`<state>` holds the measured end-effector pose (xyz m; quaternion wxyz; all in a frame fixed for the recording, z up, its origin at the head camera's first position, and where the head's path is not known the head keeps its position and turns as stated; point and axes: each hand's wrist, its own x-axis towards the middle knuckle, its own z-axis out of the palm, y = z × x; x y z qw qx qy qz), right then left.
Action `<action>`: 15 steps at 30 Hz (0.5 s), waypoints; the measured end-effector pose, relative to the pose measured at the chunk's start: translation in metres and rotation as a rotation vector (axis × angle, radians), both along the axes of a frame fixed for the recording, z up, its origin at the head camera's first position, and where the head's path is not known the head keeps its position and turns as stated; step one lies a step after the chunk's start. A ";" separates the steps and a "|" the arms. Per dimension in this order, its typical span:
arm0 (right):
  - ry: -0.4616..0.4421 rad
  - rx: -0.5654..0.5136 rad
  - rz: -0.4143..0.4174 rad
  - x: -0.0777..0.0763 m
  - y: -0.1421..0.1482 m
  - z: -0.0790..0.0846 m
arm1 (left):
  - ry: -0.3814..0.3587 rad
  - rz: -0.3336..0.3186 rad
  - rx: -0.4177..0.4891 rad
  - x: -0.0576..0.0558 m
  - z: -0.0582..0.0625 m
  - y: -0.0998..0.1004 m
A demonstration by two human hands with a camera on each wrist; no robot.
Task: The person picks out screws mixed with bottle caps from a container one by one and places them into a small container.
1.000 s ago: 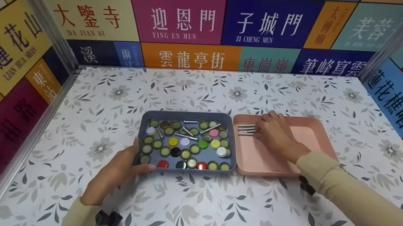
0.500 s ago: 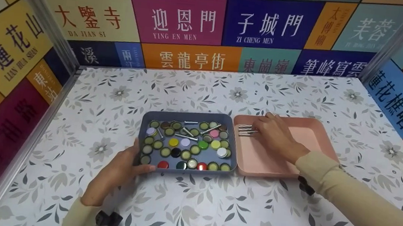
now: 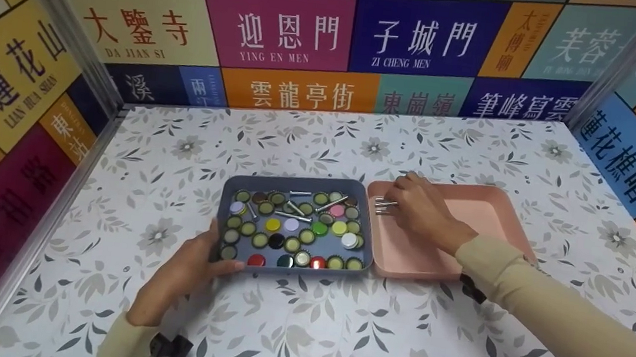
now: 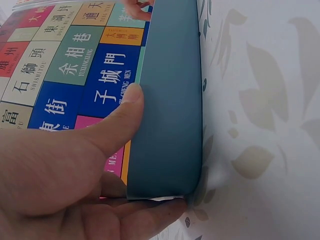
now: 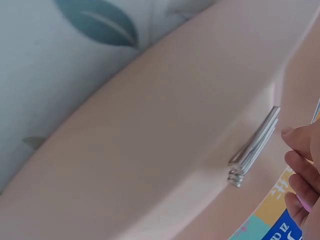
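Observation:
My left hand [image 3: 191, 263] grips the near left corner of the blue-grey tray [image 3: 301, 184]. In the left wrist view its thumb [image 4: 131, 102] presses on the tray's rim while the fingers wrap the corner. Over the left part of the pink tray [image 3: 479, 219] is my right hand [image 3: 424, 210], fingers loosely curled. Right by it, several silver screws [image 3: 384, 204] lie side by side against that tray's left wall, partly covered by the hand. In the right wrist view a gap shows between the thumb [image 5: 297, 137] and the screws [image 5: 255, 145], and nothing shows between the fingers.
Inside the blue-grey tray are many bottle caps [image 3: 290, 243] in several colours, plus several loose screws [image 3: 293, 216]. The two trays stand side by side on a floral-patterned table [image 3: 297, 147]. Panels with coloured sign tiles [image 3: 286, 33] enclose the back and sides.
My right hand has shifted left over the screws and now covers more of them. My left hand and both trays have stayed where they were.

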<state>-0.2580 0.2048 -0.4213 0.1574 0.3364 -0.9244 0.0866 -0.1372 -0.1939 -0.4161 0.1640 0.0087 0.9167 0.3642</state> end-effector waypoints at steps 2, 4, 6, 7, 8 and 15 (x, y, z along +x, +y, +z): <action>0.014 -0.014 0.018 0.000 -0.004 0.000 | 0.000 0.001 0.006 0.001 0.000 0.000; 0.034 -0.020 0.033 -0.001 -0.008 0.001 | -0.007 0.005 0.010 0.001 0.000 0.000; 0.049 -0.028 0.054 -0.002 -0.012 0.001 | -0.014 0.008 0.011 0.001 0.000 0.000; 0.056 -0.029 0.064 -0.002 -0.014 0.002 | -0.015 0.008 0.009 0.001 0.000 0.000; 0.064 -0.027 0.072 -0.003 -0.016 0.002 | -0.017 0.009 0.007 0.001 0.000 0.001; 0.075 -0.019 0.089 -0.004 -0.025 0.007 | -0.003 0.006 0.008 0.001 0.000 0.000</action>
